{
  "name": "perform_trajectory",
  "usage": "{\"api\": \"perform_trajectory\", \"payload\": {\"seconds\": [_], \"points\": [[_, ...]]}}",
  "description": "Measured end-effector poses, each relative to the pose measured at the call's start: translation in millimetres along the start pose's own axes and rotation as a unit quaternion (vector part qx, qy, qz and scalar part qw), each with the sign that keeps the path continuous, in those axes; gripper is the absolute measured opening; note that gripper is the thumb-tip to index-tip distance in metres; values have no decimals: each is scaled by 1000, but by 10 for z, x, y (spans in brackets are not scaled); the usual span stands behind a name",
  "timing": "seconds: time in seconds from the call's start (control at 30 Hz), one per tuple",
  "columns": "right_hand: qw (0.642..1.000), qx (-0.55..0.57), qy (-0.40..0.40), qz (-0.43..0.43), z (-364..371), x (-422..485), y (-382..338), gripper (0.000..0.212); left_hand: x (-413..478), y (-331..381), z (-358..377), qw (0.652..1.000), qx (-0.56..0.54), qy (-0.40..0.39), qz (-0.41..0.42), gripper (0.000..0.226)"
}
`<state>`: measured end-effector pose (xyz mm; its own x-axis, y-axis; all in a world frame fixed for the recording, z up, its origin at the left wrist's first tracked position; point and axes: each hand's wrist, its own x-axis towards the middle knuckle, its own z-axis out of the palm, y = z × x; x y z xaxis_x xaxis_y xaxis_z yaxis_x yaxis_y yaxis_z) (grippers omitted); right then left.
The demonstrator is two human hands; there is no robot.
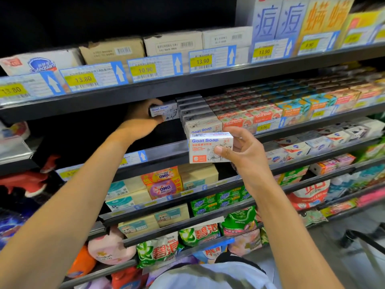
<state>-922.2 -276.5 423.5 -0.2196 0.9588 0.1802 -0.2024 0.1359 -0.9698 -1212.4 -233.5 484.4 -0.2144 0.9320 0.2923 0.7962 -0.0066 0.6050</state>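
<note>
Shop shelf [208, 80]: your left hand [141, 116] grips one Goat Soap box [163, 110] inside; right hand [246, 150] pinches another box [208, 147] in front.

Dark grey metal shelves [208, 80] crossed the frame in stacked tiers, slanting up from lower left to upper right. Blue-and-white paper price tags with yellow patches [202, 61] lined the top shelf's front edge; 1 read 13.90. Beige cardboard cartons [173, 43] stood above them. A black back panel [104, 17] filled the upper left, unlit. Pale grey smooth floor [329, 236] showed at lower right, evenly lit.
</note>
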Motion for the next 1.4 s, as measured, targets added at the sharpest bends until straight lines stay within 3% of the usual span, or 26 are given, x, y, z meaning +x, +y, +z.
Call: {"api": "perform_trajectory", "payload": {"seconds": [0.1,0.2,0.33,0.43,0.57,0.67,0.73,0.93,1.07,1.4], "points": [[1000,-7,-1,-7,108,93,-28,46,-442,186,-58,985,-158,-68,33,18],[1000,-6,-6,-18,239,153,-35,45,-731,339,-77,960,-254,-107,41,30],[999,0,-10,-34,388,255,-11,46,-820,371,-95,959,-268,-92,18,29],[991,-107,-6,-83,512,337,68,52,-756,285,-153,957,-284,-56,-13,20],[929,-312,7,-201,495,425,251,59,-594,74,-261,947,-312,-44,-58,19],[845,-451,8,-289,375,501,340,56,-420,-99,-296,946,-314,-29,-73,22],[810,-500,-3,-305,323,552,376,61,-306,-185,-253,945,-316,-16,-82,23],[766,-557,-15,-320,258,628,493,64,55,-403,-40,975,-200,-19,-94,31],[761,-555,-6,-335,249,649,541,63,226,-474,6,987,-137,-16,-88,31],[767,-534,2,-356,232,696,585,62,335,-487,9,997,61,-29,22,37]]}}
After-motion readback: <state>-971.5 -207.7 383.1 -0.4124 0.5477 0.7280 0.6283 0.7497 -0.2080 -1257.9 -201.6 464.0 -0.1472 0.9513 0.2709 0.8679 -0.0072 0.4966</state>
